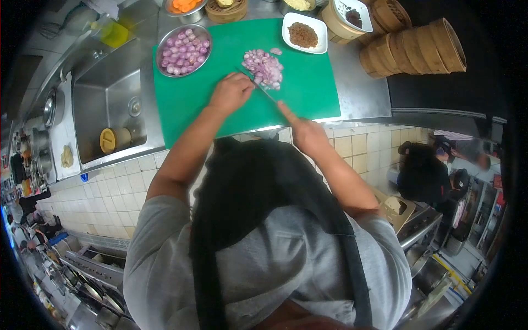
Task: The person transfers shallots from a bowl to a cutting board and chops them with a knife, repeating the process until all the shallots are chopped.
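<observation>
My right hand (307, 133) grips a knife (265, 93), its index finger stretched along the top of the blade. The blade lies slantwise on a green cutting board (220, 118), against a heap of sliced shallots (265, 67). Just left of the blade, my left hand (231, 92) rests on the board with curled fingers; whatever they hold is hidden beneath them. A steel bowl (160, 61) of whole peeled shallots (184, 51) stands on the board's upper left. At its upper right is a white square dish (289, 21) with brown crumbly food (303, 35).
To the left is a steel sink (104, 93) holding a yellow-lidded container (108, 141). Bamboo steamers (415, 50) lie stacked at the right. Along the back stand a bowl of orange pieces (184, 5) and a white tub (360, 12). Another person (423, 175) is behind at right.
</observation>
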### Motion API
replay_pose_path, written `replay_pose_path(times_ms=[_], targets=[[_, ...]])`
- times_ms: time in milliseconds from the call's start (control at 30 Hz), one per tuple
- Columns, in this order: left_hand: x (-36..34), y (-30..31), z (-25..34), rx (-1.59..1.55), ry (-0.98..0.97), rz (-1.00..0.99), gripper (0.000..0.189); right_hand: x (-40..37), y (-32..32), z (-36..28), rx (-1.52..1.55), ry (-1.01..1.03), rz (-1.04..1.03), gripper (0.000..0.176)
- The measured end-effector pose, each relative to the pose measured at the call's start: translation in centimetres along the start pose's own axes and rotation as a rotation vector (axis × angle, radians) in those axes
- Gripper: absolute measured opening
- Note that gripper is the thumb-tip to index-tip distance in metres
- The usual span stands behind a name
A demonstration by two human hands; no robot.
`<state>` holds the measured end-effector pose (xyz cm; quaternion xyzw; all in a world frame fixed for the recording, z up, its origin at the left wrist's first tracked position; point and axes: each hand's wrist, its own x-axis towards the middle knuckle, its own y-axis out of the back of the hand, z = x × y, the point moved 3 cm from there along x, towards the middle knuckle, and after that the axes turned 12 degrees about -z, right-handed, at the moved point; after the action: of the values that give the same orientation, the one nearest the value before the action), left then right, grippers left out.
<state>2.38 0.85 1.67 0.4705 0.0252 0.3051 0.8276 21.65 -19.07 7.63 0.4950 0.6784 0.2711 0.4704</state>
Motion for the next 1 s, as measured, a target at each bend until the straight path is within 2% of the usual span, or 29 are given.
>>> replay_pose_path(times_ms=[167, 267, 467, 567, 633, 700, 767, 867, 1000], targets=[[0.1, 0.2, -0.1, 0.017, -0.042, -0.001, 0.006, -0.3, 1.5, -1.2, 0.029, -0.031, -0.033, 0.083], [-0.1, -0.2, -0.3, 0.005, -0.042, 0.010, 0.006, 0.6, -0.7, 0.1, 0.058, -0.017, -0.027, 0.082], [0.3, -0.1, 0.2, 0.043, 0.003, -0.026, 0.007, 1.2, 0.9, 1.2, 0.041, -0.129, -0.126, 0.070], [0.6, 0.2, 1.1, 0.084, 0.043, -0.035, 0.009, 1.0, 0.3, 1.9, 0.074, -0.033, 0.011, 0.067], [0.9, 0.1, 0.9, 0.093, 0.055, -0.045, 0.011, 1.3, -0.3, 2.1, 0.018, 0.055, 0.131, 0.079], [1.0, 0.0, 0.7, 0.069, 0.050, -0.036, 0.009, 1.2, -0.6, 2.4, 0.015, 0.029, 0.093, 0.080], [0.8, 0.0, 0.4, 0.051, 0.051, -0.042, 0.009, 0.5, 1.4, 0.7, 0.065, -0.104, -0.108, 0.071], [0.7, -0.1, 0.3, 0.035, 0.040, -0.054, 0.007, -0.7, 3.0, -1.2, 0.040, -0.139, -0.172, 0.075], [0.8, -0.4, -0.1, 0.039, -0.005, -0.015, 0.006, -0.4, 0.6, -0.1, 0.008, -0.053, -0.039, 0.079]])
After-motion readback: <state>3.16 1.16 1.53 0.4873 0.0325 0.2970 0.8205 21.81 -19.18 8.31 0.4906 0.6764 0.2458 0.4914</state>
